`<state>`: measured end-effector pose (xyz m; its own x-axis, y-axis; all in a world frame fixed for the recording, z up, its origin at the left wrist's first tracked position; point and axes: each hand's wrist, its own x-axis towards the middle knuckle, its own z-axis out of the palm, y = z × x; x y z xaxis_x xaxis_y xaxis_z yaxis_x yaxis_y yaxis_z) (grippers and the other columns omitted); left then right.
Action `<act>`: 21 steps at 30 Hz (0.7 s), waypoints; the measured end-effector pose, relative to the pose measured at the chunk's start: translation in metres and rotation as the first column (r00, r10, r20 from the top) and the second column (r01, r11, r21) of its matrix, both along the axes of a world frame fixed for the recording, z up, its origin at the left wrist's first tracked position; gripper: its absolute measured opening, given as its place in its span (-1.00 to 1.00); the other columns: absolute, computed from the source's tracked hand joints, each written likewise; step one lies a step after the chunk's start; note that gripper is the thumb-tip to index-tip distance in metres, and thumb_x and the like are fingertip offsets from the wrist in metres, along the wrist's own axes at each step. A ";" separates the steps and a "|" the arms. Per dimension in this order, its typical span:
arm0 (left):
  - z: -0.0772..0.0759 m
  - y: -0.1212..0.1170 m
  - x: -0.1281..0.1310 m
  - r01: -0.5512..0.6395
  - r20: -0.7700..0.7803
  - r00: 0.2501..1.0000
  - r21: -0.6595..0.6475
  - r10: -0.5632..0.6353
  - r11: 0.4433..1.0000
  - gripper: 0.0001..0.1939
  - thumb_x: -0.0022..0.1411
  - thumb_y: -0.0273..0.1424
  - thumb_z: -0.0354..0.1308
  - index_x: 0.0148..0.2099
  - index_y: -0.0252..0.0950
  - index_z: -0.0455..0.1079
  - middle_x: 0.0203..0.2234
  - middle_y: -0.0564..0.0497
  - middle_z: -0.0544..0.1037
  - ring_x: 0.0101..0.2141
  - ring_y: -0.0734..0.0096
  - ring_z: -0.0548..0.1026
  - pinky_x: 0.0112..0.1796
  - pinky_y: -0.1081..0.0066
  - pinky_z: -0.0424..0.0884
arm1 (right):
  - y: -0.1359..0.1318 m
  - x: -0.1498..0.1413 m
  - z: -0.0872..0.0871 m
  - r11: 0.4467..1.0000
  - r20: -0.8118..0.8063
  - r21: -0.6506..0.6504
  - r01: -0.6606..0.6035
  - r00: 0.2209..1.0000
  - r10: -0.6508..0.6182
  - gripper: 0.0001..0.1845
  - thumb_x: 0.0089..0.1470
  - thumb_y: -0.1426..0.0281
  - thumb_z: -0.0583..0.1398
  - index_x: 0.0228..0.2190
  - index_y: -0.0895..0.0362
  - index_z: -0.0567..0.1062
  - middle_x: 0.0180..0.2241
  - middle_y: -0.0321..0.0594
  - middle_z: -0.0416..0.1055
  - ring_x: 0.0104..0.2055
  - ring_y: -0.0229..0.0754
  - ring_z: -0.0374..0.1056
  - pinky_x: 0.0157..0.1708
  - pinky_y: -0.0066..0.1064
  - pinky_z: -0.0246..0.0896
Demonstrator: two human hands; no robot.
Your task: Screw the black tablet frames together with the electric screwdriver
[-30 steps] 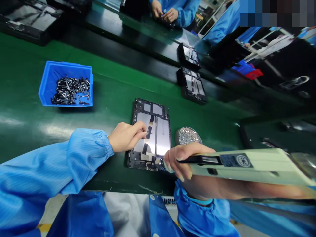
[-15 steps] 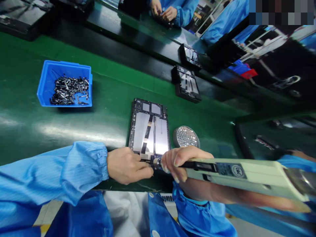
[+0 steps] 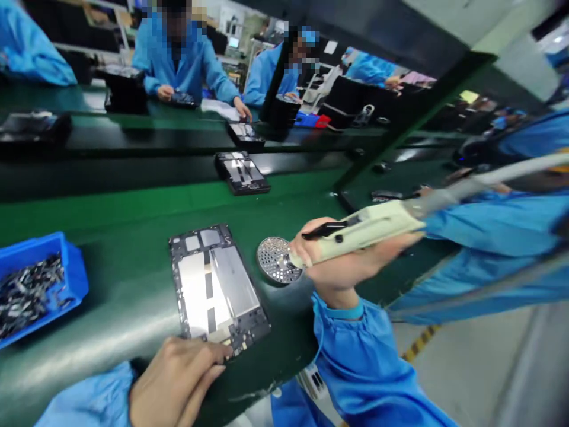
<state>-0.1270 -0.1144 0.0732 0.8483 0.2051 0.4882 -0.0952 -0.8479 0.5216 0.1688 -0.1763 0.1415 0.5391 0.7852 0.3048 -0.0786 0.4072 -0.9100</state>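
My right hand is wrapped round a pale green electric screwdriver. The screwdriver's tip is over a round metal tray of screws, and the bit itself is too small to make out. To the left lies an opened tablet, its silver batteries, black frame and flat ribbon cables showing. At its near edge, my left hand has its fingers drawn together on the small circuit parts. Any tiny piece under those fingertips is hidden.
A blue bin of small black and metal parts stands at the left. Another opened tablet lies on a black block farther back. Co-workers in blue coats sit across the bench, and a blue sleeve is close on the right.
My right hand has brought the screwdriver away from the tablet's near edge to the screw tray. My left hand stays at that edge. The camera view has swung up and right.
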 end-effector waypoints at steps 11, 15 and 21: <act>-0.006 0.129 0.044 -0.613 -0.188 0.705 -0.646 0.684 0.455 -0.57 0.16 -0.06 0.32 -0.12 -0.32 0.53 -0.66 0.15 0.37 -0.67 0.52 0.27 -0.66 0.53 0.19 | 0.027 0.002 -0.047 0.997 -0.117 0.071 0.031 0.993 -0.023 -0.20 -0.11 -0.49 0.16 -0.44 -0.02 0.61 -0.76 -0.35 0.23 -0.76 -0.24 0.10 -0.73 -0.36 0.07; -0.018 0.143 0.042 -0.590 -0.179 0.679 -0.709 0.712 0.385 -0.56 0.13 -0.07 0.36 -0.11 -0.32 0.54 -0.61 0.13 0.40 -0.63 0.54 0.26 -0.63 0.54 0.19 | 0.028 0.000 -0.048 0.998 -0.144 0.055 0.040 0.989 -0.032 -0.20 -0.11 -0.48 0.18 -0.44 0.00 0.62 -0.75 -0.34 0.23 -0.76 -0.22 0.10 -0.74 -0.33 0.04; -0.023 0.145 0.033 -0.619 -0.197 0.643 -0.703 0.740 0.350 -0.57 0.14 -0.09 0.38 -0.09 -0.31 0.57 -0.62 0.14 0.39 -0.61 0.55 0.27 -0.61 0.55 0.18 | 0.029 0.002 -0.053 0.996 -0.121 0.088 0.019 0.993 -0.009 -0.16 -0.04 -0.47 0.15 -0.40 0.07 0.62 -0.75 -0.34 0.26 -0.76 -0.23 0.12 -0.74 -0.35 0.07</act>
